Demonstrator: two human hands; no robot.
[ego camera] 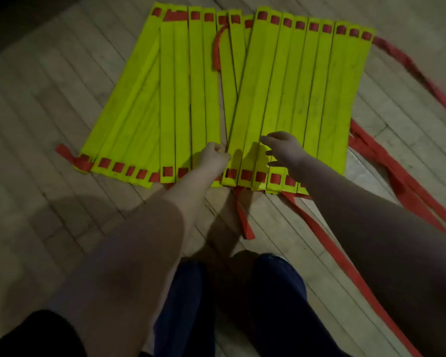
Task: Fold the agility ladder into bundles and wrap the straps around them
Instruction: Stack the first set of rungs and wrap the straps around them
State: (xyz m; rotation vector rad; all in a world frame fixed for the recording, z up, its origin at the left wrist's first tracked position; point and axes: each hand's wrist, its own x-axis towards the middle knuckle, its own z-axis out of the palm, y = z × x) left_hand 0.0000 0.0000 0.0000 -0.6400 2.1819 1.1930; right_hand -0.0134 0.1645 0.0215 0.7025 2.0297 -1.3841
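The agility ladder lies gathered flat on the wooden floor: several yellow-green rungs (pixel 198 99) side by side, threaded at both ends by red straps. Two groups meet at a slanted seam in the middle. My left hand (pixel 214 157) has its fingers curled at the near edge of the seam, apparently pinching a rung's edge. My right hand (pixel 281 148) hovers with spread, bent fingers over the near ends of the right group (pixel 307 86). Loose red straps (pixel 386 163) trail off to the right and toward me.
A short red strap end (pixel 245 222) lies on the floor between my arms. Another strap end (pixel 65 153) sticks out at the ladder's near left corner. My legs in dark trousers (pixel 268 305) are at the bottom. Wooden floorboards (pixel 49 112) surround the ladder.
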